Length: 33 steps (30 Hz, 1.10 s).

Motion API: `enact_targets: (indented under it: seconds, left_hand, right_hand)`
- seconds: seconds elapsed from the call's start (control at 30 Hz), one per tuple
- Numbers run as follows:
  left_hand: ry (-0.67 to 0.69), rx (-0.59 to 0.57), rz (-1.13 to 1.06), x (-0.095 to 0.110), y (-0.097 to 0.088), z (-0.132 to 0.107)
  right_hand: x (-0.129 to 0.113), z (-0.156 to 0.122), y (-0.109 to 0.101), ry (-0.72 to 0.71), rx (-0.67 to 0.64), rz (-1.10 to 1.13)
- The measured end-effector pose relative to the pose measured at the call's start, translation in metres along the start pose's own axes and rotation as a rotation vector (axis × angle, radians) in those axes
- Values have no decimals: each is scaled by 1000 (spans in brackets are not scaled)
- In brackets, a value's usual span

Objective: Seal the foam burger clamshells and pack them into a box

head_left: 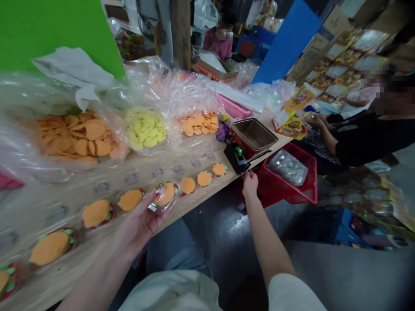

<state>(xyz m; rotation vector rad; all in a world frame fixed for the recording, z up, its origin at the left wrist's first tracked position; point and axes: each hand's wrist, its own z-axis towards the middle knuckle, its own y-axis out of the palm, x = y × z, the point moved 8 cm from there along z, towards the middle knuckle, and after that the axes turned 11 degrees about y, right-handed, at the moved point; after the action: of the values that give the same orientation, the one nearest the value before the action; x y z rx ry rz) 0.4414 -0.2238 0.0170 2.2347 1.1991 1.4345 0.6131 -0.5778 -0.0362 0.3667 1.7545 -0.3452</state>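
My left hand [145, 224] is closed around a clear plastic case [167, 199] with a toy burger inside, lifted just above the table's front edge. My right hand [250, 183] reaches to the front of a black tape dispenser [236, 160] with a green roll. Its fingers are pinched at the cutting end, on what looks like the end of the tape; the strip itself is too small to see clearly. A row of orange-topped toy burgers in clear trays runs along the table, among them one burger [97, 213] left of my left hand and another [204, 178] to its right.
Behind the row lie several small clear pieces [130, 178]. Plastic bags hold orange discs [81, 136], yellow discs [147, 131] and paler orange pieces [199, 124]. A brown bin [254, 134] stands beyond the dispenser. A red crate [309, 172] holds clear packaging. Co-workers sit behind and at right.
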Motion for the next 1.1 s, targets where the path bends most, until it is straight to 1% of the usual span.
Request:
enact_targets:
  seconds: [0.07,0.1,0.13,0.17,0.2,0.27,0.3,0.33,0.37,0.43,0.57,0.7,0.8,0.87,0.97,1.0,1.03,1.07,1.1]
  left_hand:
    - [29,-5,-11,4,-4,-1]
    - [46,-22,-18,6,-5,-2]
    - [66,-44,-22,9,-6,-3]
    - [92,-60,-23,13,-8,-3]
    - [124,-74,-19,17,-10,-4]
    - [185,-92,5,26,-16,-6]
    - [210,-98,19,31,-20,-8]
    - [226,-102,31,34,-24,-10]
    - [238,-103,42,38,-29,-13]
    - [263,-99,57,45,-39,-19]
    - [322,-100,57,55,-53,-28]
    - [345,-102,26,59,-59,-32]
    - [337,-80,-4,66,-67,-33]
    - [370,-55,2,77,-75,-37]
    - [437,2,59,94,-87,-44]
    - [453,24,77,99,-91,-46]
    - [464,38,90,102,-94,-48]
    - [469,43,98,104,-96,-49]
    - [473,39,102,106,-97,-51]
  right_hand:
    - [-8,-35,11,-31,12,6]
    - [-12,-57,22,-42,-19,2]
    - [-17,-82,38,-48,-86,-12]
    - [-21,-110,60,-53,-210,-45]
    - [-24,-141,86,-39,-375,-84]
    - [-25,-204,133,37,-696,-124]
    - [-27,-230,150,57,-802,-125]
    - [-28,-251,164,73,-872,-120]
    - [-29,-265,174,82,-908,-112]
    - [-28,-280,187,98,-923,-110]
    - [-24,-288,199,119,-918,-135]
    - [-17,-296,204,107,-887,-151]
    - [-3,-301,202,114,-900,-197]
    - [0,-298,194,42,-842,-318]
    - [-17,-296,183,-192,-671,-483]
    - [-22,-299,185,-222,-667,-504]
    - [-23,-304,191,-199,-704,-507]
    - [-22,-311,199,-131,-768,-490]
    - [-17,-318,209,-33,-842,-452]
